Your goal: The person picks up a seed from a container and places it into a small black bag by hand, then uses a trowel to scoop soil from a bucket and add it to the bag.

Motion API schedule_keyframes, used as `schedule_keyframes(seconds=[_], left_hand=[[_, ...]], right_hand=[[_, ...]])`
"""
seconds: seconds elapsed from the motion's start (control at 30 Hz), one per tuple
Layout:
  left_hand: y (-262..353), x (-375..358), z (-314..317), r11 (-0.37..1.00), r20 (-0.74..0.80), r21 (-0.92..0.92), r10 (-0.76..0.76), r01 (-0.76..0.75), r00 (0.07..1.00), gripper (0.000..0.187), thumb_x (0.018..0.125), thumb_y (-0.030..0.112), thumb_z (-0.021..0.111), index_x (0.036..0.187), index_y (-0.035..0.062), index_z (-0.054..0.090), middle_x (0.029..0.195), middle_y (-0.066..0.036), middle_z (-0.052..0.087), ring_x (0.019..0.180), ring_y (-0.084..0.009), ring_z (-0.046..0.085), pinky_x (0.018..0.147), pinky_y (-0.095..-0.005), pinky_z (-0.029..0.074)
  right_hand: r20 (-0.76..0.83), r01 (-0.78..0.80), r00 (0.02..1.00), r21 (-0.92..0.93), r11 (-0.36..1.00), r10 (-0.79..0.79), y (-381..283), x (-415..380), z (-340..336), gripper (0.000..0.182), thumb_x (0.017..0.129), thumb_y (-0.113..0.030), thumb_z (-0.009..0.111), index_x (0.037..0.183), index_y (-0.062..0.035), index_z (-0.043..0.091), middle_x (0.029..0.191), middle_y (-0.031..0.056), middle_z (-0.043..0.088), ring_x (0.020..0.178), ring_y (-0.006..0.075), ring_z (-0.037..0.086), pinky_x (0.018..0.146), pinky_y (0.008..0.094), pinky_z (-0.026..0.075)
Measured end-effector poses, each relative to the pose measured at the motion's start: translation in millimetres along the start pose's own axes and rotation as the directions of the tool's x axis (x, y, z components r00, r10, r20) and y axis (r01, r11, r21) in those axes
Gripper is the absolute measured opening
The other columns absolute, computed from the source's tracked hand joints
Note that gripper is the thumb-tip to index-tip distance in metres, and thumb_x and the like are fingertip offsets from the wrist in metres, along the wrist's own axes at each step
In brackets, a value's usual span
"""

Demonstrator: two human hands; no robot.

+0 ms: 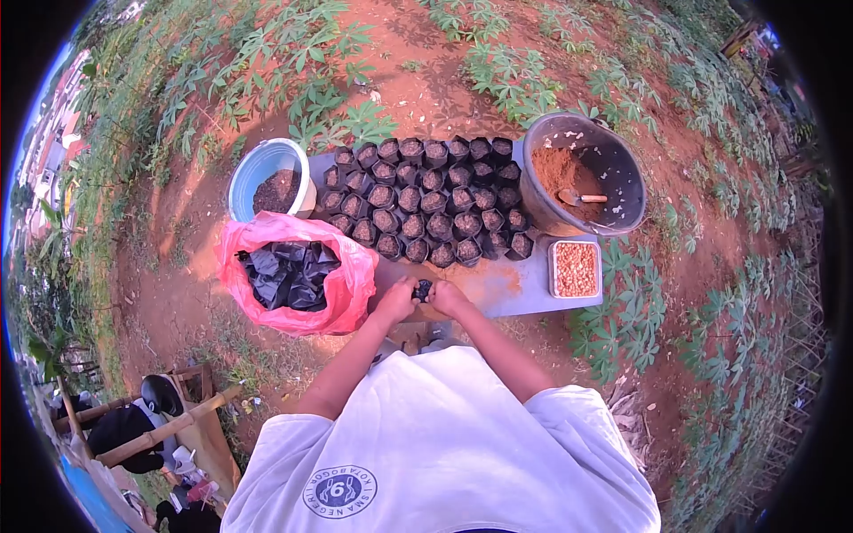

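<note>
Close to the table's front edge, my left hand (398,299) and my right hand (449,298) meet around a small black plastic planting bag (422,290). The fingers of both hands are closed on its sides. Just beyond them, soil-filled black planting bags (413,226) stand upright in tight rows. Left of my hands sits a pink plastic bag (355,282), its mouth spread wide, holding crumpled black plastic bags (289,274). What is inside the small bag between my hands is too small to make out.
A light blue bucket (237,182) with dark soil stands at the back left. A large dark bucket (633,191) at the right holds reddish soil and a trowel (582,197). A tray of corn-like kernels (576,269) lies on the table's (524,306) right end. Leafy plants (511,80) grow beyond.
</note>
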State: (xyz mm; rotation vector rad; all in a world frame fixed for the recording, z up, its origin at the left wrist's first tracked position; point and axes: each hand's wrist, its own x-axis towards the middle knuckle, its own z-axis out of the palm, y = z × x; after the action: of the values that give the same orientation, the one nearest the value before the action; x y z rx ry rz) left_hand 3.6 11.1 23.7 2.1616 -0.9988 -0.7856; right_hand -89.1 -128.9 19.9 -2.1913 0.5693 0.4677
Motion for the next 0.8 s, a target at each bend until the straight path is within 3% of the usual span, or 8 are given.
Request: schedule_keyframes(seconds=[0.03,0.13,0.2,0.23,0.4,0.47,0.63,0.8], left_hand=[[-0.8,-1.9,-0.8,1.0,0.056,0.011,-0.011,0.011,0.998,0.026,0.074,0.001,0.064,0.096,0.001,0.05,0.106,-0.02,0.054,0.099,-0.0406,0.056,0.083,-0.0468,0.046],[3.2,-5.1,2.4,1.0,-0.021,0.013,0.012,-0.011,1.0,0.031,0.072,0.0,0.066,0.099,0.0026,0.05,0.104,-0.019,0.054,0.097,-0.0395,0.056,0.082,-0.0462,0.046],[-3.4,-2.3,7.0,0.999,-0.039,-0.007,0.035,-0.036,0.999,0.032,0.072,-0.001,0.066,0.099,0.0032,0.049,0.1,-0.018,0.054,0.096,-0.0388,0.056,0.082,-0.0458,0.046],[-9.7,-0.3,9.4,0.999,-0.017,-0.023,0.036,-0.036,0.999,0.032,0.072,0.001,0.067,0.098,0.0036,0.049,0.1,-0.017,0.055,0.097,-0.0381,0.056,0.082,-0.0455,0.046],[4.7,8.9,-7.9,0.975,0.007,0.207,-0.082,0.078,0.997,0.025,0.074,0.014,0.07,0.092,0.0009,0.059,0.095,-0.02,0.063,0.091,-0.0381,0.062,0.078,-0.0464,0.05],[1.0,12.8,-10.1,0.938,0.221,0.323,-0.206,0.128,0.953,0.027,0.078,0.022,0.067,0.097,0.0031,0.065,0.099,-0.019,0.066,0.093,-0.0362,0.064,0.079,-0.0462,0.051],[-4.9,14.4,-8.2,0.926,0.196,0.37,-0.154,0.072,0.969,0.025,0.08,0.026,0.064,0.093,0.0058,0.069,0.094,-0.018,0.067,0.089,-0.0357,0.065,0.077,-0.0463,0.052],[-3.5,9.5,-5.8,0.924,0.227,0.38,-0.13,0.035,0.965,0.022,0.081,0.021,0.062,0.089,0.0031,0.07,0.091,-0.021,0.066,0.089,-0.0363,0.065,0.077,-0.0463,0.052]], right_hand=[[0.004,-0.001,1.0,0.007,1.0,0.001,-0.5,-1.3,0.5,0.018,0.078,-0.019,0.064,0.083,-0.0015,0.061,0.088,0.0206,0.066,0.085,0.033,0.065,0.078,0.0423,0.05],[-0.016,-0.018,1.0,-0.02,1.0,0.017,-2.4,-10.6,6.5,0.018,0.079,-0.018,0.063,0.084,-0.0016,0.061,0.087,0.0207,0.066,0.084,0.0332,0.065,0.077,0.042,0.05],[-0.031,0.013,0.999,-0.152,0.988,-0.018,0.3,-1.7,2.4,0.021,0.081,-0.022,0.059,0.085,-0.0013,0.062,0.087,0.0208,0.066,0.083,0.0344,0.065,0.076,0.0422,0.051],[0.042,-0.022,0.998,-0.279,0.96,0.035,-9.9,-2.6,-4.4,0.026,0.081,-0.024,0.057,0.091,-0.0003,0.064,0.088,0.0205,0.067,0.083,0.0345,0.066,0.076,0.043,0.051],[0.083,0.059,0.996,-0.44,0.896,-0.026,-9.1,14.7,-5.6,0.024,0.08,-0.024,0.06,0.09,-0.0044,0.069,0.095,0.0174,0.068,0.09,0.0314,0.066,0.078,0.0424,0.052],[0.186,0.096,0.982,-0.516,0.851,0.002,-15.3,14.8,-10.7,0.025,0.079,-0.025,0.06,0.092,-0.0047,0.068,0.098,0.0163,0.067,0.091,0.0303,0.066,0.078,0.0418,0.052],[0.253,0.175,0.967,-0.569,0.804,-0.031,-23.7,16.2,-12.6,0.028,0.077,-0.028,0.065,0.096,-0.0073,0.066,0.099,0.013,0.068,0.095,0.0277,0.065,0.079,0.0406,0.052],[0.193,0.144,0.98,-0.537,0.831,-0.045,-11.7,16.2,12.8,0.028,0.078,-0.025,0.066,0.1,-0.0081,0.064,0.099,0.0116,0.067,0.095,0.0269,0.065,0.079,0.0401,0.051]])
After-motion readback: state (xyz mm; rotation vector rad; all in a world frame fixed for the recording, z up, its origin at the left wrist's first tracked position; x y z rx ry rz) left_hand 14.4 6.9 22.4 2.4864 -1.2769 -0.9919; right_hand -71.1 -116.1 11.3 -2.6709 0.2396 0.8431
